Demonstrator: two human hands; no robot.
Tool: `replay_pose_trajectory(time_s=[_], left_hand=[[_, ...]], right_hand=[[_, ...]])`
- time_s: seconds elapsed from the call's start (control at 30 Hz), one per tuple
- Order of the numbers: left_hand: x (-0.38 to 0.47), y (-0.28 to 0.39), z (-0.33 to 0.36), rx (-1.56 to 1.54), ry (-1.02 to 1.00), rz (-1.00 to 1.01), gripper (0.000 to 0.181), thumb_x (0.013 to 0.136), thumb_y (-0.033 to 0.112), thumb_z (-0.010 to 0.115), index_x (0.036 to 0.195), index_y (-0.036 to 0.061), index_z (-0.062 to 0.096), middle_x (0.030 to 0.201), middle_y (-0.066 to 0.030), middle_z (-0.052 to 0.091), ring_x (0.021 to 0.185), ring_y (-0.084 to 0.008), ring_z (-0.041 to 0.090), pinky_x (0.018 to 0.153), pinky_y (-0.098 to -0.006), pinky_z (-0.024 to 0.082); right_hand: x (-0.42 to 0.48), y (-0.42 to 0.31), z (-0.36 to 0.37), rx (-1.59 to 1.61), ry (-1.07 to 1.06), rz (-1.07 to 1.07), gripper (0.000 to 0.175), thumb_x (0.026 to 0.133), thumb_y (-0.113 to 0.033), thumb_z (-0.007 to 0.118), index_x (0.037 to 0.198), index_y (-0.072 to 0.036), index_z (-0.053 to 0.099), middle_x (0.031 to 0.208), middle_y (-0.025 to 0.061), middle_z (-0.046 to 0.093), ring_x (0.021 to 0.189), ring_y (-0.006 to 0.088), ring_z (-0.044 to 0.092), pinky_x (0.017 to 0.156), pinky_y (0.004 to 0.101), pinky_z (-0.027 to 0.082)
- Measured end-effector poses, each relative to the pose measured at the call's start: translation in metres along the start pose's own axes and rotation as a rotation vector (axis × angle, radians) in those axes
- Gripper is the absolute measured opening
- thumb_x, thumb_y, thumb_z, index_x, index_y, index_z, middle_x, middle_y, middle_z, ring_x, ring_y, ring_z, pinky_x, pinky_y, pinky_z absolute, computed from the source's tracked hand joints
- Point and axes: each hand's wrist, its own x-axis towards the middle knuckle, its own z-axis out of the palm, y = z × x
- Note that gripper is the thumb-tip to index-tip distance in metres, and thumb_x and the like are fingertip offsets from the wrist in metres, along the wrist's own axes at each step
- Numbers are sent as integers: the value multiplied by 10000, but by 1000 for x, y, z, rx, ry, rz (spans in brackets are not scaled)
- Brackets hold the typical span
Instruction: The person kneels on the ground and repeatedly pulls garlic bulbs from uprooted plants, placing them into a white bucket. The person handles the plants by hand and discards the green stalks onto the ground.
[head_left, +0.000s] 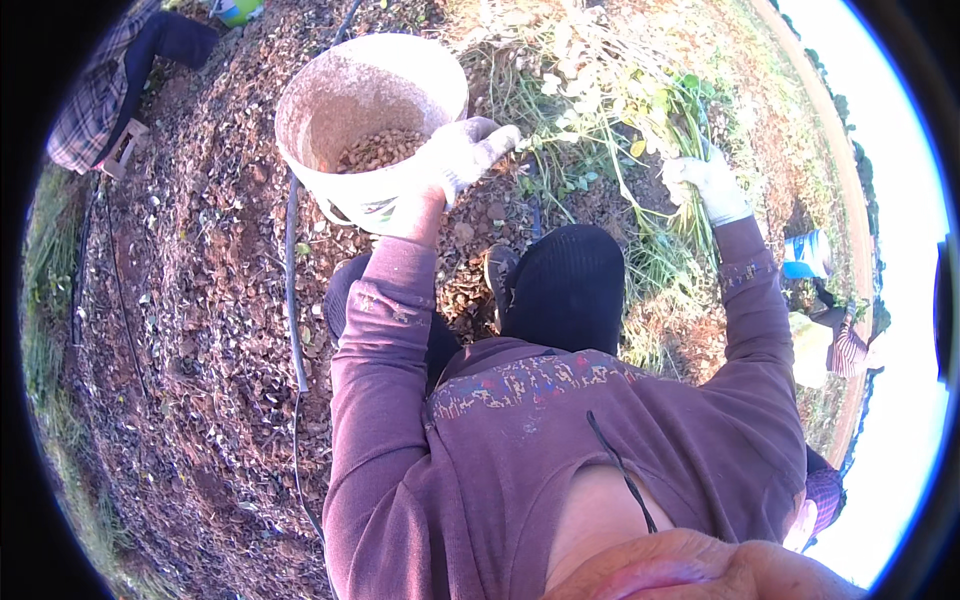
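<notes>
My left hand (469, 154), in a pale, soiled glove, is at the near right rim of a white bucket (360, 191). Its fingers point right, past the rim; whether they grip anything is not clear. Unshelled peanuts (384, 148) lie in the bottom of the bucket, whose inner wall is dirt-coated. At the right, my gloved right hand (701, 180) is closed around the stems of a bunch of green peanut plants (675, 120). The leafy tops spread up and left, into bright glare, and stems hang below the fist.
Pulled plants (517, 90) lie beyond my knees on leaf-strewn soil. A dark hose (292, 300) runs along the ground left of me. A person in a plaid shirt (97, 105) is at upper left; another in stripes (846, 349) is far right, near a blue-and-white bucket (806, 255).
</notes>
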Motion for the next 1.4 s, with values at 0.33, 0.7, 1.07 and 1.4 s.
replay_pose_trajectory(time_s=[0.33,0.7,1.07,1.4], left_hand=[[-41,105,101,306,-154,137,477,1057,465,408,1188,49,601,1020,-243,703,1045,-433,665,932,-513,517],[-35,66,112,-170,-272,-65,403,1009,402,554,1084,47,729,928,-98,742,875,-218,699,849,-354,530],[-50,-48,-65,1155,185,-33,444,961,524,556,1113,141,721,1139,-145,744,1102,-312,695,1109,-540,373],[-48,-59,-54,1218,191,-224,372,1010,351,421,1087,284,779,1064,-44,779,1107,-284,708,1180,-727,14]], right_hand=[[-7,11,60,369,-40,-312,448,899,-69,709,1318,25,583,1026,150,731,806,205,716,695,327,593],[-3,22,85,752,-278,-143,326,914,-66,669,1217,54,655,1088,152,733,953,247,734,830,364,619],[-31,-168,-45,-395,587,-1085,461,915,-242,684,1297,4,608,1176,189,689,1060,314,689,944,384,538],[77,-44,84,-1084,384,-426,689,890,-444,717,1423,-47,535,1325,221,630,1190,384,625,1089,418,438]])
